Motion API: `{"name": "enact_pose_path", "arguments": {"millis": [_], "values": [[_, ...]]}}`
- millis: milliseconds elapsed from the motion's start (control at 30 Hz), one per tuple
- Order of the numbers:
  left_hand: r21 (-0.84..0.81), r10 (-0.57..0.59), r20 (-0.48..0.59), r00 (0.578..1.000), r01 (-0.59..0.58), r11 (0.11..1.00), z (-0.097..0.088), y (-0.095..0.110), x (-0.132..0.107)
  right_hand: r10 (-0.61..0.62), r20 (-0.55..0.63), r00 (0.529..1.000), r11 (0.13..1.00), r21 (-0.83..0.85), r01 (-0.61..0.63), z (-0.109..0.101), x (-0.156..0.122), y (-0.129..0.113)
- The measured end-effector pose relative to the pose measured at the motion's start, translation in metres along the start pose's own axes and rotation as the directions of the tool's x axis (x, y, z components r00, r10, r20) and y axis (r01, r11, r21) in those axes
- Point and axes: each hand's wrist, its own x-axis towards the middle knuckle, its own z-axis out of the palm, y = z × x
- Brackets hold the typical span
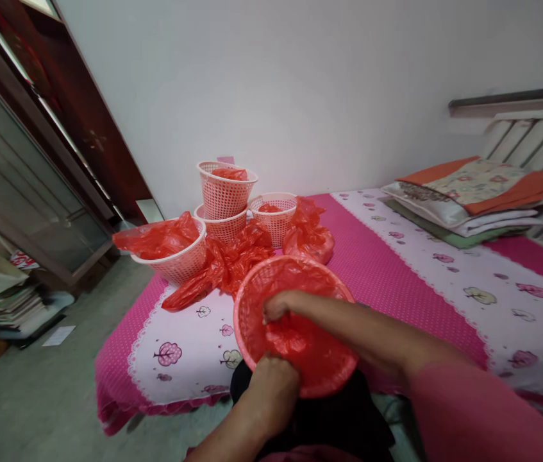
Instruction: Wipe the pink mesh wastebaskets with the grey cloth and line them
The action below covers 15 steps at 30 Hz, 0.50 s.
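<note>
While the left hand [275, 391] clamps its fingers on the seven-o'clock rim of the lined basket [238, 314], which sits over the lap at the bed's [377, 263] near edge, the right hand [278, 307] reaches inside toward ten o'clock. Its fingers bend into the red liner [309, 346], tips hidden, so I cannot tell their grip. From there, a tilted basket [187, 264] at ten o'clock overflows with red plastic; at eleven, an upper basket [225, 196] holding more stands in a lower basket [223, 230]; near twelve, another basket [275, 228] contains some too.
</note>
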Motion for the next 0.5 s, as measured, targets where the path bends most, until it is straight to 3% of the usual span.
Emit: {"name": "enact_pose_path", "arguments": {"millis": [100, 167, 233, 300, 400, 500], "values": [[0.007, 0.004, -0.006, 1.0, -0.004, 1.0, 0.003, -0.001, -0.002, -0.012, 0.371, 0.928, 1.0, -0.011, 0.017, -0.022, 0.042, 0.001], [0.005, 0.0, -0.018, 1.0, 0.0, 1.0, 0.005, -0.001, -0.004, -0.025, 0.489, 0.872, 0.999, -0.008, 0.033, -0.041, 0.055, 0.008], [0.01, 0.001, -0.031, 1.0, -0.001, 1.0, 0.006, -0.001, -0.005, -0.043, 0.535, 0.844, 0.999, 0.005, 0.048, -0.056, 0.058, 0.013], [0.025, 0.006, -0.035, 0.999, -0.005, 1.0, 0.005, 0.001, -0.006, -0.054, 0.537, 0.842, 0.998, 0.015, 0.054, -0.061, 0.054, 0.014], [0.051, 0.011, -0.031, 0.999, -0.009, 0.999, 0.004, 0.001, -0.006, -0.03, 0.473, 0.881, 1.0, 0.01, 0.028, -0.046, 0.04, 0.011], [0.061, 0.026, -0.055, 0.998, -0.023, 0.998, 0.007, -0.001, -0.006, 0.049, 0.213, 0.976, 0.999, -0.001, -0.05, -0.022, 0.021, 0.009]]}}
